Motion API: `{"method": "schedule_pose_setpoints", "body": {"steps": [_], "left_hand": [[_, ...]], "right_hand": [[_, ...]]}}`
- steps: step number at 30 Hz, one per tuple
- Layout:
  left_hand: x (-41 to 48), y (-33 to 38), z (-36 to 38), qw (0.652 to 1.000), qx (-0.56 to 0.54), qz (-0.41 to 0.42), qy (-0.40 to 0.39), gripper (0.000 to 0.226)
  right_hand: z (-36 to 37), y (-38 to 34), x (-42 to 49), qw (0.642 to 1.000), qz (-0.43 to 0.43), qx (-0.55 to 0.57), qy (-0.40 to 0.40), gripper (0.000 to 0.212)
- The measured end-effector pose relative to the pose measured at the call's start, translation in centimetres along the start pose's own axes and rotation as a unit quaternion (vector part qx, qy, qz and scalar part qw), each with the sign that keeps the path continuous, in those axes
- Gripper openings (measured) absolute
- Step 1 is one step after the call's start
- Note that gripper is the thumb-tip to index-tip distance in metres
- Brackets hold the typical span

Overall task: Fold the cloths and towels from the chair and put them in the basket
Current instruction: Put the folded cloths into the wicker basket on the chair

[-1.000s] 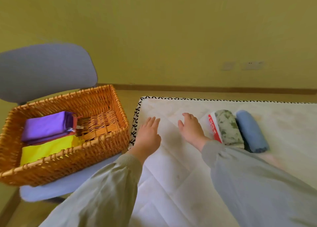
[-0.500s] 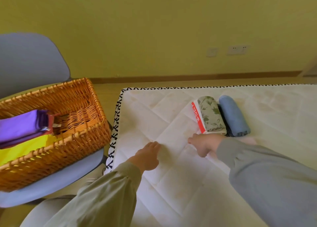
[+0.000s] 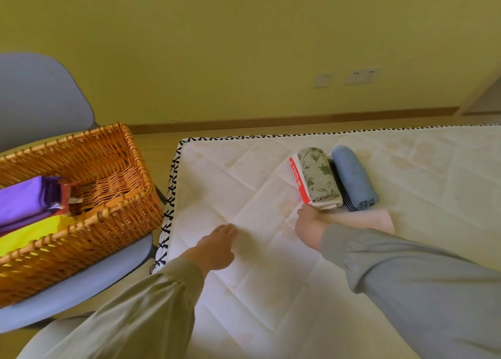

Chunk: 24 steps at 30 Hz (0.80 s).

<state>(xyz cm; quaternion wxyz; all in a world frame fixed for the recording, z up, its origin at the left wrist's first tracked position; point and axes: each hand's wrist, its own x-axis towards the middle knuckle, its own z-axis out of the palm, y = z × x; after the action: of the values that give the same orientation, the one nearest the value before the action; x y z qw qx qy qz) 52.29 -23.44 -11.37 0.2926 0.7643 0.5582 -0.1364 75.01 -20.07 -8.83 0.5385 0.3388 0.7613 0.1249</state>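
Note:
A wicker basket (image 3: 130,196) stands on the grey-blue chair (image 3: 81,282) at the left. In it lie a folded purple cloth (image 3: 21,198) and a yellow cloth (image 3: 29,231). On the white mattress (image 3: 257,277) lie a rolled floral cloth (image 3: 318,177), a rolled blue cloth (image 3: 352,177), a red-and-white piece (image 3: 296,178) and a flat pale pink cloth (image 3: 374,220). My right hand (image 3: 309,224) touches the near end of the floral roll and the pink cloth, its fingers hidden. My left hand (image 3: 217,246) rests flat on the mattress, holding nothing.
The mattress edge with black stitching (image 3: 169,206) runs right beside the basket and chair. A yellow wall with sockets (image 3: 360,75) and a brown skirting board stands behind. A strip of floor lies between the wall and the mattress.
My right hand has moved right and nearer, from the middle of the mattress to the near end of the rolled cloths. My left hand has drawn back a little.

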Motion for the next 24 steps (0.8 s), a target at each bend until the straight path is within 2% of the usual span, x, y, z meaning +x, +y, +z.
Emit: {"method": "schedule_pose_setpoints", "body": {"steps": [3, 5, 7, 9, 11, 13, 15, 16, 19, 20, 24], "left_hand": [[-0.3, -0.1, 0.0, 1.0, -0.008, -0.01, -0.001, 0.065], [-0.5, -0.3, -0.2, 0.998, -0.051, -0.02, 0.003, 0.063], [-0.8, -0.7, -0.6, 0.991, -0.123, -0.039, 0.018, 0.059], [-1.2, -1.5, -1.1, 0.977, -0.194, -0.076, 0.048, 0.051], [-1.6, -2.4, -1.7, 0.945, -0.293, -0.131, 0.066, 0.043], [-2.5, -3.4, -2.0, 0.882, -0.44, -0.167, 0.033, 0.039], [-3.5, -4.3, -2.0, 0.809, -0.562, -0.167, -0.025, 0.039], [-3.9, -4.6, -1.8, 0.786, -0.595, -0.16, -0.05, 0.041], [-4.3, -4.5, -1.3, 0.768, -0.621, -0.125, -0.098, 0.045], [-4.3, -4.2, -1.3, 0.764, -0.628, -0.107, -0.103, 0.045], [-4.0, -3.1, -2.4, 0.745, -0.66, -0.069, -0.071, 0.051]], "right_hand": [[-0.4, 0.3, -0.4, 0.999, -0.02, 0.029, 0.025, 0.036], [-1.3, 0.6, -0.5, 0.993, -0.037, 0.102, 0.042, 0.028], [-2.7, 0.8, -0.8, 0.972, -0.054, 0.22, 0.057, 0.015], [-4.5, 1.0, -0.9, 0.928, -0.065, 0.36, 0.071, 0.019], [-6.4, 1.4, -0.5, 0.858, -0.076, 0.503, 0.075, 0.031], [-8.4, 1.8, 0.5, 0.794, -0.098, 0.596, 0.075, 0.035], [-10.1, 2.0, 1.8, 0.736, -0.102, 0.664, 0.084, 0.037], [-10.6, 1.9, 2.2, 0.691, -0.095, 0.712, 0.083, 0.038], [-11.3, 1.6, 3.2, 0.505, -0.091, 0.857, 0.049, 0.036], [-11.3, 1.6, 3.4, 0.457, -0.094, 0.883, 0.043, 0.034], [-12.2, 2.3, 3.4, 0.337, -0.096, 0.935, 0.058, 0.029]]}}
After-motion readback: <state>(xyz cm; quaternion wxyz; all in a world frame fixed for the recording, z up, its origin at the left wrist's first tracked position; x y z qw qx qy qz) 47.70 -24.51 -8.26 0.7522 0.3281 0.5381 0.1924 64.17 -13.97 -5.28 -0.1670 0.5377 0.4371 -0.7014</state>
